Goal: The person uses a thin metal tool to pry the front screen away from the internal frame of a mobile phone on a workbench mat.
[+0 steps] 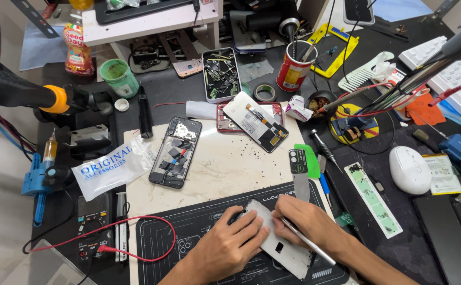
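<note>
Left hand: the left hand (pixel 230 244) is laid flat, fingers spread, on the phone panel (pixel 283 248).
Right hand: the right hand (pixel 307 221) is closed around a thin metal tool (pixel 307 241), fingertips touching the panel.
Panel: it is set tilted on the black work mat (pixel 188 227), near the bottom edge.
Open room: bare marble board (pixel 225 166) is seen just above the hands.
Edges: an opened phone (pixel 176 152) is to the left, a green pry card (pixel 311 161) and a white mouse (pixel 409 169) to the right.
</note>
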